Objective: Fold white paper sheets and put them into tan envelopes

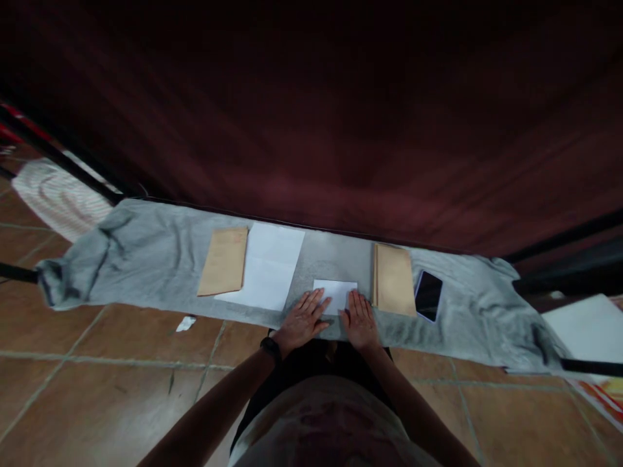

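Resting palm-down on the soft grey cloth (160,259), both hands are at work in the head view! The small white paper rectangle (335,290) lies near the middle, between and partly beneath them: left hand (302,318) over its left side, right hand (360,321) at its right edge. Holding or smoothing the paper flat looks like the step in hand; from here, moving on calls for even pressure, or a fingertip under an edge to lift it.

And the grip? Both hands are open, fingers extended and fairly close together, touching the paper from above, nothing clasped.

Out left, a flat tan paper packet (224,263) overlaps a large white paper sheet (273,266). Just right of the right hand, a tan paper stack (395,279); beyond it, a dark-screened phone with a pale purple edge (429,296).
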Demonstrator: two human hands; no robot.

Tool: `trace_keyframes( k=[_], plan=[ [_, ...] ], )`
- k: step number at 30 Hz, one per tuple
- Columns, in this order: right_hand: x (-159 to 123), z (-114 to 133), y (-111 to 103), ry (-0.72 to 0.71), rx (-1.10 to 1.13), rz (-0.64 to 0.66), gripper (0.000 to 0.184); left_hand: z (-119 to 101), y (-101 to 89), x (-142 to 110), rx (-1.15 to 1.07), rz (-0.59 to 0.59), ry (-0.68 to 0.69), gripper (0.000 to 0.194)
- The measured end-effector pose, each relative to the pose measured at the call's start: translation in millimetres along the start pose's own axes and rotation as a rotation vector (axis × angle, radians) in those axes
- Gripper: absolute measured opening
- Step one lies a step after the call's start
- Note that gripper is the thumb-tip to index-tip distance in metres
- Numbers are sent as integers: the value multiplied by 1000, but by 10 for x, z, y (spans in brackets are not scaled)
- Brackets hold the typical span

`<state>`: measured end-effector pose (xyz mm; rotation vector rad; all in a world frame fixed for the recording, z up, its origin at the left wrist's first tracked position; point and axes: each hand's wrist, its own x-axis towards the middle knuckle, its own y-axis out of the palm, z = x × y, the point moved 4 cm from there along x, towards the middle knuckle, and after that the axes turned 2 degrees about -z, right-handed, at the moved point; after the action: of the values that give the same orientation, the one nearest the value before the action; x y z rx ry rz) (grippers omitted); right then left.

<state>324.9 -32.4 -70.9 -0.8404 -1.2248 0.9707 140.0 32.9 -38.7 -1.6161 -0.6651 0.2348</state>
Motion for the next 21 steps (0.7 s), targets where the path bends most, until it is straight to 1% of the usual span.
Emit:
trace_keyframes(
  k=[3, 7, 10, 12, 17, 21],
  plan=[
    [-87, 9, -77, -11, 6, -23, 66, 24, 41, -17, 10, -31, -18, 65],
    [-171, 25, -184, -9, 20, -56, 67, 87, 114, -100, 38, -68, -75, 68],
    [-197, 64, -252, 2, 19, -70, 68, 119, 144, -164, 50, -96, -99, 70],
    [-180, 105, -280, 7, 17, -57, 68, 122, 146, -172, 48, -108, -108, 70],
    [-48, 209, -263, -26, 35, 11, 59, 87, 141, -44, 23, -131, -181, 66],
    [39, 183, -184, 21, 33, 48, 53, 22, 215, 99, 14, -110, -201, 66]
  ],
)
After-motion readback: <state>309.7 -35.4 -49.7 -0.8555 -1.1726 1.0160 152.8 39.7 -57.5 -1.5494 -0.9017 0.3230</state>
